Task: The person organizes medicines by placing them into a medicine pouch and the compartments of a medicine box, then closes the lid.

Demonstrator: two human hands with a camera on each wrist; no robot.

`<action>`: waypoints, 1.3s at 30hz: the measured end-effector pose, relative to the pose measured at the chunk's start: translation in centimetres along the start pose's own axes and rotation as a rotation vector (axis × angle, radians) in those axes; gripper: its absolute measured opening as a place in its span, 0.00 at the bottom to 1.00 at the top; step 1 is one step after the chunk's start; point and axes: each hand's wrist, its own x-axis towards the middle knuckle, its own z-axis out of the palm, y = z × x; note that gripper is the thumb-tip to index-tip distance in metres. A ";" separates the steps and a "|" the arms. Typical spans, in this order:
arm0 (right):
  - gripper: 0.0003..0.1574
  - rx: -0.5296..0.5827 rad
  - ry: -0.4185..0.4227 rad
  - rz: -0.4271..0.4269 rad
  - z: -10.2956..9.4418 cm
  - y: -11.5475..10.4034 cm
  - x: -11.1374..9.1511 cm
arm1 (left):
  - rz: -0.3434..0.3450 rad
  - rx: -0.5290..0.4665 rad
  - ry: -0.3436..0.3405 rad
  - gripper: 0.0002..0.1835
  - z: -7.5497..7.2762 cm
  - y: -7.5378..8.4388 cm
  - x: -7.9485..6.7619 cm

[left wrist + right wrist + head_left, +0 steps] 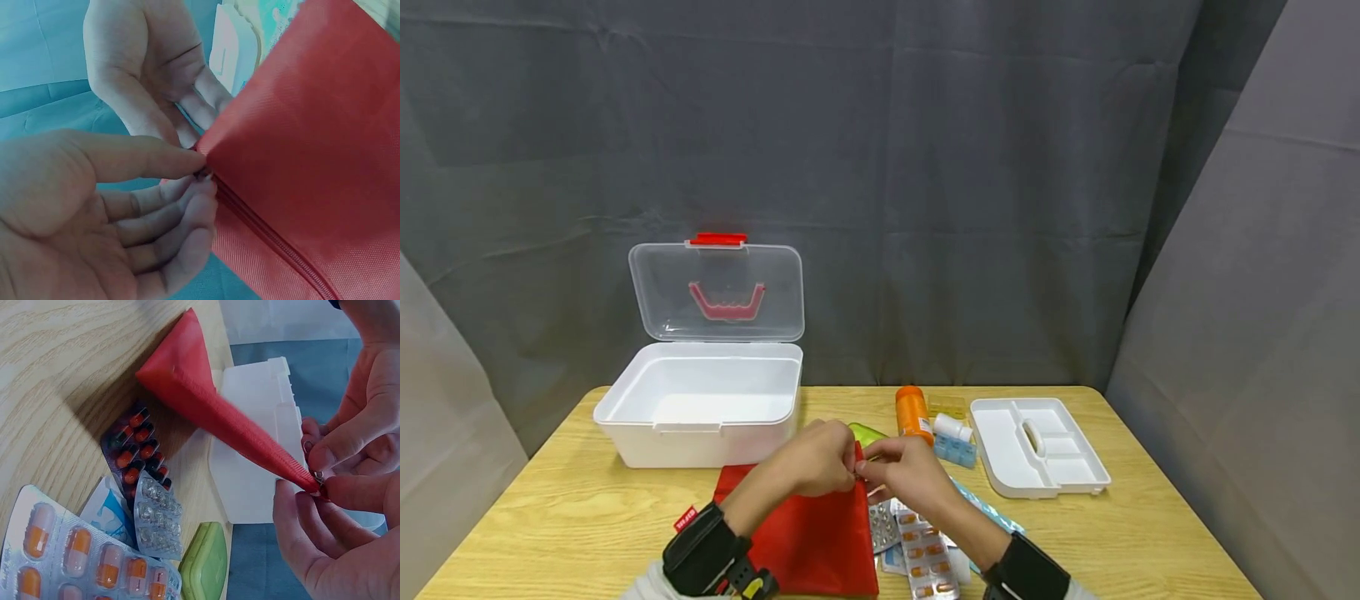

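Observation:
A red zippered pouch (812, 542) hangs upright in both hands over the front of the table. With thumb and fingers, my left hand (820, 458) pinches the small metal zipper pull (203, 173) at one end of the zipper (275, 240). Right beside it, my right hand (910, 477) grips the pouch's top corner, thumb and fingertips close against the left fingertips. The zipper line looks closed along the stretch seen in the left wrist view. Below the pouch's edge lie blister packs, among them one with orange-and-white capsules (75, 550).
Behind the left hand stands a white box (700, 450) with its clear lid (715, 267) raised. An orange bottle (913, 412), a white bottle (952, 427), a blue pill case (955, 451) and a green case (206, 562) lie nearby. A white divided tray (1067, 433) sits right.

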 end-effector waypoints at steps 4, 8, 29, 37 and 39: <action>0.12 -0.023 0.008 -0.014 0.1 -0.2 -0.1 | -0.004 -0.024 0.001 0.11 0.1 -0.2 -0.1; 0.11 -0.064 0.035 -0.033 0.1 -0.2 -0.2 | 0.018 -0.088 0.000 0.11 0.3 -0.7 -0.2; 0.12 -0.062 0.034 -0.076 -1.3 -0.1 -1.0 | 0.009 -0.216 -0.044 0.11 -0.1 -1.1 -0.7; 0.11 -0.045 0.044 -0.032 -2.5 -0.7 -1.0 | -0.004 -0.242 -0.054 0.10 -0.6 -2.2 -1.4; 0.11 -0.051 0.041 -0.028 -2.9 -0.9 -1.1 | 0.007 -0.239 -0.055 0.10 -0.8 -2.5 -1.5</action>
